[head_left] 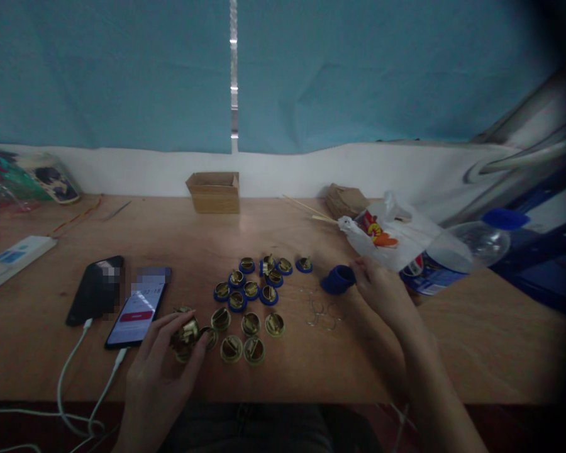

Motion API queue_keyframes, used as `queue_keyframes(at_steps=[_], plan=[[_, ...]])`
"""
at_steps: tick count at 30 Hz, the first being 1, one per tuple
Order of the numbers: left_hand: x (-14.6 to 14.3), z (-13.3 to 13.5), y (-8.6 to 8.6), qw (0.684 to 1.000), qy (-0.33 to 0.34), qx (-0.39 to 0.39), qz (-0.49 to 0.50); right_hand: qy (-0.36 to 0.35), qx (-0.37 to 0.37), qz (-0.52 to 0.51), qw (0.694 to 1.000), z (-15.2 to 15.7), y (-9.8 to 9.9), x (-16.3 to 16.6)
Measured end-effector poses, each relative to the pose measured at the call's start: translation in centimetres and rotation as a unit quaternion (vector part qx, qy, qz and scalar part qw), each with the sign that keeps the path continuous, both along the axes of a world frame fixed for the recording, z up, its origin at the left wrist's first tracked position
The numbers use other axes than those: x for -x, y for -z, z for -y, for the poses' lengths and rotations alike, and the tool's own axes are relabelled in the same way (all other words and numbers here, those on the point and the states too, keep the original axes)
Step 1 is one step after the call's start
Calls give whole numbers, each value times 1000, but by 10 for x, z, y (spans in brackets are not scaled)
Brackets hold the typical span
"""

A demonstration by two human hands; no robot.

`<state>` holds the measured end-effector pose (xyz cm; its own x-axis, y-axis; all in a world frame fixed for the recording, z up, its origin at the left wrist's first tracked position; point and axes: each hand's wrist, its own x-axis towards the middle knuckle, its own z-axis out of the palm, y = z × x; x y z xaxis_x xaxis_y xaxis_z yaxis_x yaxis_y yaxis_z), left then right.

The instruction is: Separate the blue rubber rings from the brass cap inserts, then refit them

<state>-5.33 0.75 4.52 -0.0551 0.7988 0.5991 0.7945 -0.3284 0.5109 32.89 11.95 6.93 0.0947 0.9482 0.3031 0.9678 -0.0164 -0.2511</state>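
Note:
Several small round brass parts [251,324] lie near the front of the wooden table [476,352]. Behind them sit more brass parts fitted with blue rings [251,289]. My left hand [163,358] pinches a small cluster of brass pieces [187,331] at the left end of the group. My right hand [382,292] reaches toward a stack of blue rings [338,279] and its fingertips touch it. A few thin wire loops [321,313] lie between the rings and the brass parts.
Two phones [136,305] on white cables lie at left. A small cardboard box [214,192] stands at the back. A plastic bag [387,233] and a lying water bottle [457,255] are at right. Wooden sticks [309,209] and a brown packet [344,200] sit behind.

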Motion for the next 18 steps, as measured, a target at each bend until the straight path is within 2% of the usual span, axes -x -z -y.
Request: queue_keyframes(at_steps=[5,9,12,16,18], plan=[[3,0,4,1000,-4,0,-9,5,-14,-8,1000,7,-7,2],[11,-9,3,998,-4,50,-33,38,-44,-21,998,26,-16,7],[18,-27,-7,995,-9,86,-52,53,-66,-57,995,47,-18,18],[22,-64,-27,970,72,203,-110,37,-47,-108,992,72,-13,41],[22,-82,-32,963,87,222,-124,16,-30,-139,990,83,-8,52]])
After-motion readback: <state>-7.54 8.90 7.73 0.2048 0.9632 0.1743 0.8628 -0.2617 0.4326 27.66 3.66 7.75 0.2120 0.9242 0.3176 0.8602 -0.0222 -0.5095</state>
